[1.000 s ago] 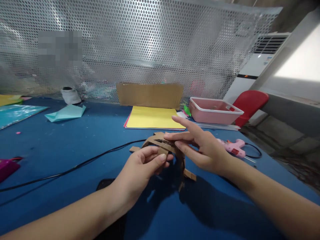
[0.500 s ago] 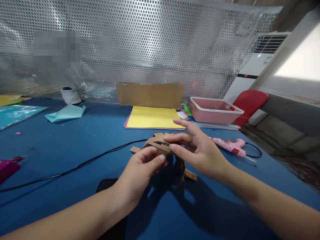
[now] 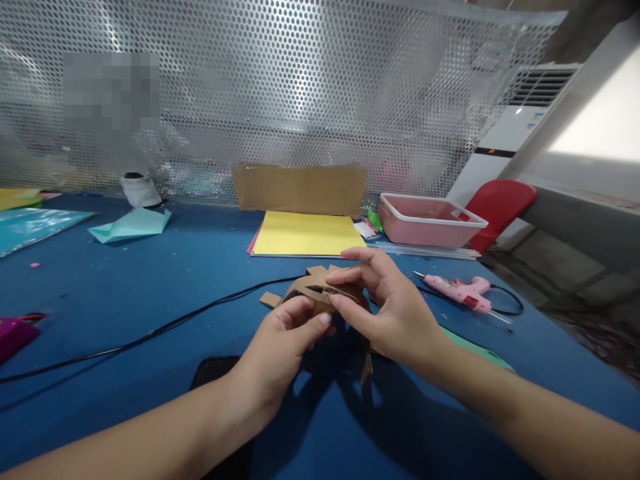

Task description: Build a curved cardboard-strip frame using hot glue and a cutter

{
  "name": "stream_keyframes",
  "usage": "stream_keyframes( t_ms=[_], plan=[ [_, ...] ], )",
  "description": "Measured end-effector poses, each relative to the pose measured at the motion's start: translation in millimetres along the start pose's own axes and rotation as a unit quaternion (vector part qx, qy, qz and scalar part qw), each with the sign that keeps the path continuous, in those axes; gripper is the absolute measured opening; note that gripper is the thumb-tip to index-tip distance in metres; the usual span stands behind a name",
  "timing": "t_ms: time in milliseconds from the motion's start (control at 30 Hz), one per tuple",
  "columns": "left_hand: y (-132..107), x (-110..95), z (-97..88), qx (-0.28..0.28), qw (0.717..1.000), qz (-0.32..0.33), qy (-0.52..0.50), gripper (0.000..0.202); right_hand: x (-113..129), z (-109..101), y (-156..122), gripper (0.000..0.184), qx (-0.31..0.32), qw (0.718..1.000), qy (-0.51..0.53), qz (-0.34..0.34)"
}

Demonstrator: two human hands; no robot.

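A brown cardboard piece with curved strips [image 3: 306, 285] is held between my two hands over the blue table [image 3: 200, 273]. My left hand [image 3: 283, 340] pinches its near edge, thumb on the front and fingers behind. From the right, my right hand [image 3: 387, 303] presses the piece with thumb and fingers, so part of it is covered. Small tabs stick up along its top, and a narrow strip [image 3: 367, 367] hangs below on the right. Just left of it lies a small cardboard scrap [image 3: 271, 299].
Behind the hands lie yellow paper sheets [image 3: 310, 235] and an upright cardboard panel [image 3: 300, 189]. A pink basket [image 3: 430, 220] stands at back right, a pink glue gun [image 3: 460, 293] nearer. A black cable [image 3: 200, 311] crosses the left; a dark flat object [image 3: 213, 370] is under my left forearm.
My right hand has moved slightly left and closed its fingers more on the cardboard. A green strip now shows beyond my right forearm. My left hand stays nearly still.
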State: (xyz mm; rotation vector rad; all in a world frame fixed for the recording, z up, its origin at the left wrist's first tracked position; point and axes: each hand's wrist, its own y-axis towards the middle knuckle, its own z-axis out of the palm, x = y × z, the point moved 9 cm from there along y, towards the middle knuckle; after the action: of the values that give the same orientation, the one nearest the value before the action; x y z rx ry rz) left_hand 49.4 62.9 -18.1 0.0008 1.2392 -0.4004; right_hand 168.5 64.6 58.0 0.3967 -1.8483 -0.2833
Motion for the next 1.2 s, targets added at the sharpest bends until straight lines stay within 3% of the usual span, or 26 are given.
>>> stream_keyframes(
  t_ms=[267, 500, 633, 767, 900, 1200],
  plan=[
    [-5.6, -2.2, 3.5, -0.002, 1.000, -0.017, -0.024, 0.014, -4.4, -0.6, -0.1, 0.041, -0.006, 1.000, 0.012, 0.010],
    [-7.1, -4.5, 7.7, -0.026, 0.989, -0.048, -0.135, 0.002, -6.6, 1.0, -1.3, 0.041, -0.001, 0.999, 0.032, 0.022],
    [-5.9, 2.5, 9.3, -0.007, 0.989, -0.073, -0.131, 0.008, -9.0, -0.1, -2.9, 0.043, -0.001, 0.998, 0.043, 0.034],
    [-8.3, 1.0, 7.6, -0.022, 0.988, -0.072, -0.131, 0.007, -7.9, 2.1, -5.7, 0.042, 0.007, 0.999, 0.040, 0.033],
    [-11.2, -0.4, 15.7, 0.020, 0.985, -0.076, -0.153, 0.006, -7.3, 3.3, -7.2, 0.044, 0.012, 0.999, 0.025, 0.035],
    [-4.3, 2.3, 13.6, 0.033, 0.990, -0.083, -0.110, 0.018, -7.2, 1.7, -5.7, 0.044, 0.015, 0.999, 0.043, 0.029]
  ],
)
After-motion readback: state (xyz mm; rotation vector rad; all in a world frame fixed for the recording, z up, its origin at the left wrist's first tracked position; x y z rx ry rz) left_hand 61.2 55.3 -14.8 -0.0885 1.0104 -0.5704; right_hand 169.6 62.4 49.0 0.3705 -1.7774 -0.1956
